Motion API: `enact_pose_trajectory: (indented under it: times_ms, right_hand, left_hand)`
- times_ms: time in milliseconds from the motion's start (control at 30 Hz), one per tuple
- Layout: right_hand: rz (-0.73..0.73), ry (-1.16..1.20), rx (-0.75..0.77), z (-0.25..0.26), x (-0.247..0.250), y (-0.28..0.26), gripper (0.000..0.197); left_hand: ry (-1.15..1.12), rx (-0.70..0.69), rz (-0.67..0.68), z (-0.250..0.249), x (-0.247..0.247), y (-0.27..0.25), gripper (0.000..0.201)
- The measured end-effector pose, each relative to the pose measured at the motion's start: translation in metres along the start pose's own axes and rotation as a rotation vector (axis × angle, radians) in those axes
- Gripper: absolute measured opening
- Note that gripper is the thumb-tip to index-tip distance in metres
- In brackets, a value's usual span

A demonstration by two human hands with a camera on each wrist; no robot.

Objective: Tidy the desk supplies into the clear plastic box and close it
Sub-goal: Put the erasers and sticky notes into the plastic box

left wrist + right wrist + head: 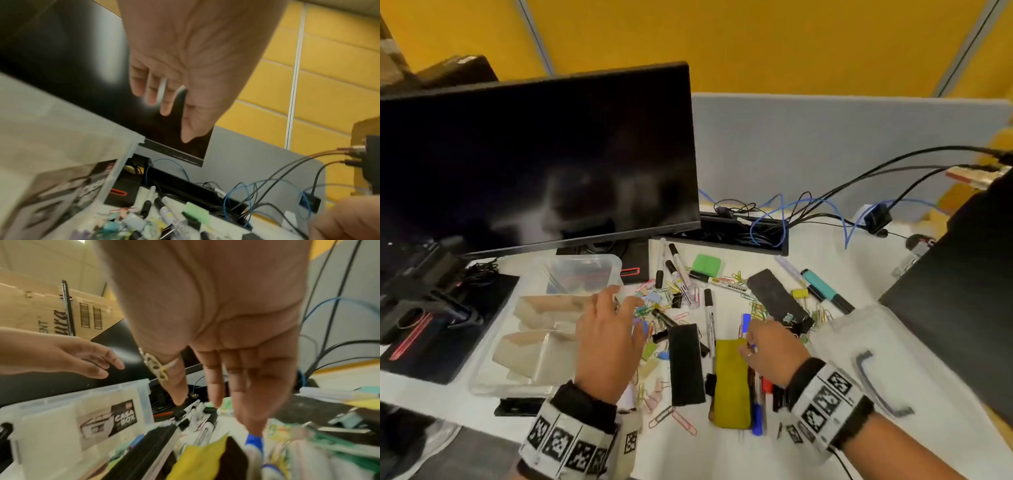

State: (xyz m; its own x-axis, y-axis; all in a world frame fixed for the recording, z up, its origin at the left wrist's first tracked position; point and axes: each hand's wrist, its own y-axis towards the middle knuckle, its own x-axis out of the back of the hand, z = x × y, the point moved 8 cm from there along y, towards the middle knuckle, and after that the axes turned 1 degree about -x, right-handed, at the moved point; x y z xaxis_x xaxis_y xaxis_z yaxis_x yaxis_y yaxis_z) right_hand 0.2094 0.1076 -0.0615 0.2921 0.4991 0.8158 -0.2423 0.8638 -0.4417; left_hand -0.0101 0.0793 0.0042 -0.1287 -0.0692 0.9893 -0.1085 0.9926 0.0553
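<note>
Setting: a white counter [808, 260] strewn with markers, paper clips and binder clips in front of a dark monitor [534, 161].
Clear plastic box [524, 329]: stood open on the counter's left side, below the monitor, with pale cardboard pieces inside; a printed label showed on its wall in the right wrist view.
Lid [876, 370]: lay flat on the counter at the right, apart from the box.
Left hand [607, 339]: hovered palm down over the clips just beside the box's right wall, grip wide, fingers spread and holding nothing.
Right hand [770, 353]: reached down with straight fingers, one fingertip touching a blue-capped marker [255, 443] next to the yellow eraser [732, 383]; grip loose, nothing grasped.
Black eraser [686, 365]: lay between the two hands.
</note>
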Motion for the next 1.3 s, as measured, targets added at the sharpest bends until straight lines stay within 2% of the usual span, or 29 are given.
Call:
enact_pose_trajectory:
  times_ms: [100,267,367,467,600,667,767,867,933,1000,1100,1200,1300]
  right_hand:
    - [0.053,-0.034,-0.090,0.008,-0.028,0.013,0.057]
    - [0.072,0.071,-0.181,0.000,-0.047,0.021,0.081]
    - [0.103,0.135,-0.217,-0.005,-0.048,0.023,0.078]
    - [0.097,0.131,-0.247,-0.008,-0.042,0.027,0.063]
    - [0.051,0.173,-0.249,-0.014,-0.032,0.035,0.054]
    - [0.018,0.259,-0.177,-0.012,-0.020,0.036,0.049]
    - [-0.062,0.334,0.006,0.010,0.017,0.030,0.055]
    - [-0.135,0.360,0.277,0.051,0.052,0.029,0.053]
    - [-0.144,0.415,0.357,0.077,0.062,0.037,0.050]
    - [-0.137,0.458,0.352,0.098,0.063,0.051,0.043]
    - [-0.059,0.452,0.263,0.110,0.051,0.070,0.037]
    - [-0.016,0.322,0.167,0.095,0.036,0.077,0.037]
    - [-0.011,0.242,0.067,0.071,0.029,0.078,0.038]
  left_hand:
    - [0.082,0.159,0.040,0.024,-0.015,-0.001,0.046]
    - [0.038,0.193,0.117,0.032,-0.032,0.000,0.058]
    - [-0.001,0.153,0.122,0.022,-0.030,0.007,0.066]
    - [0.028,0.102,0.151,0.009,-0.033,0.013,0.067]
    - [0.007,0.113,0.189,-0.006,-0.035,0.019,0.079]
    - [-0.107,0.137,0.188,-0.004,-0.036,0.018,0.082]
    - [-0.306,0.146,0.179,0.006,-0.035,0.015,0.084]
    - [-0.357,0.124,0.233,0.020,-0.035,0.011,0.089]
    - [-0.375,0.063,0.254,0.024,-0.036,0.008,0.087]
    - [-0.419,-0.015,0.263,0.027,-0.038,0.002,0.081]
    - [-0.428,-0.133,0.269,0.031,-0.039,-0.005,0.078]
    - [-0.393,-0.247,0.324,0.030,-0.038,-0.011,0.079]
    - [-0.388,-0.300,0.390,0.030,-0.036,-0.011,0.078]
